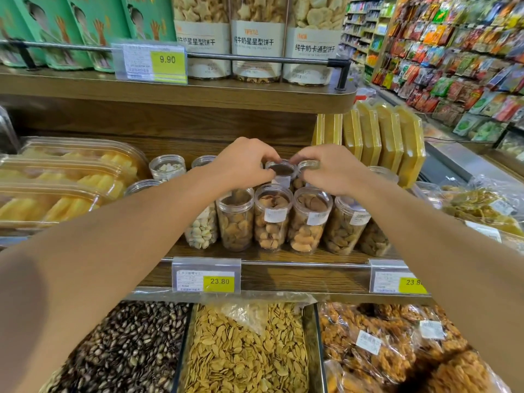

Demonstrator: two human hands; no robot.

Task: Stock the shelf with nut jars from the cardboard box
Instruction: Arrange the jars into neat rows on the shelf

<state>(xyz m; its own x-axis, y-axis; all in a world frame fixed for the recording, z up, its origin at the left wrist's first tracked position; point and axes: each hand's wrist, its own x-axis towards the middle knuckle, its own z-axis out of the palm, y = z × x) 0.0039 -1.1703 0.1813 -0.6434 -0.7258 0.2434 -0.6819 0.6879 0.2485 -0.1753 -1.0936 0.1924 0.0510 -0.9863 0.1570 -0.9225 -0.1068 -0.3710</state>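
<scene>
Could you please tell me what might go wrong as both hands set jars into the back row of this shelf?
1. The left hand and right hand reach over the front row of clear plastic nut jars; a forearm could topple one.
2. The back-row clear jar with a dark lid sits tightly among its neighbours, so it may settle tilted.

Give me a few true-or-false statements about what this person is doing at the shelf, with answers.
1. Both hands are on jars in the back row. True: the left hand grips a jar by its lid, and the right hand grips the next jar.
2. The front jars lie on their sides. False: the front jars stand upright.
3. The tag under the jars reads 23.80. True.
4. Open bins below hold fresh fruit. False: the bins hold seeds.
</scene>
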